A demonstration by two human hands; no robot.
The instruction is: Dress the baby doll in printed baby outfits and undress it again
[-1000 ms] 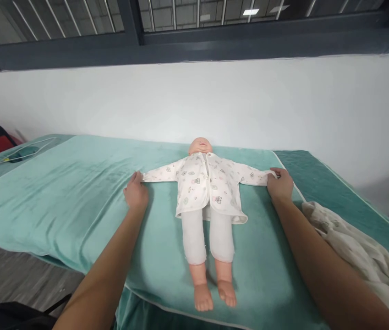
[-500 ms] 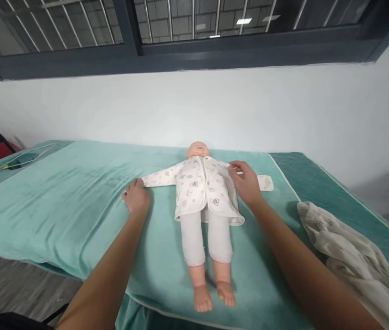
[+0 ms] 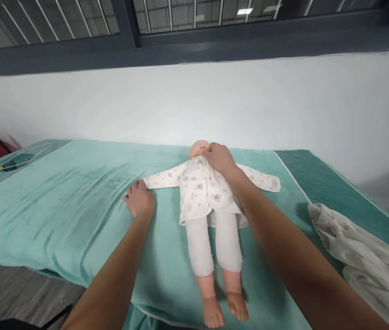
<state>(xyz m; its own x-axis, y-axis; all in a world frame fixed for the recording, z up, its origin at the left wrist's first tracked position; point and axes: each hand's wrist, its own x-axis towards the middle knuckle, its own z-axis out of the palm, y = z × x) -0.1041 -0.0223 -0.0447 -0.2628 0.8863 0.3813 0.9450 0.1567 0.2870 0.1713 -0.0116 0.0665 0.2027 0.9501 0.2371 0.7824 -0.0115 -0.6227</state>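
A baby doll [image 3: 211, 302] lies on its back on the bed, feet toward me and arms out to the sides. It wears a white printed baby shirt [image 3: 194, 192] and white leggings. My left hand [image 3: 139, 198] is closed at the cuff of the sleeve on the left, pinching its end. Across the doll's chest reaches my right arm, and my right hand [image 3: 219, 158] is closed at the shirt's collar, just below the doll's chin. Its fingertips are partly hidden. The other sleeve [image 3: 263, 179] lies stretched out to the right.
A light green cover [image 3: 87, 201] spreads over the bed, with darker green cloth at the right end. Crumpled pale cloth [image 3: 362, 247] lies at the right. A white cord [image 3: 19, 158] rests at the far left. Behind the bed is a white wall [image 3: 167, 105] below a barred window.
My right hand has moved from the shirt's shoulder on the right, up and left to the collar. The sleeve on the right now shows more fully. My left hand stays at the cuff.
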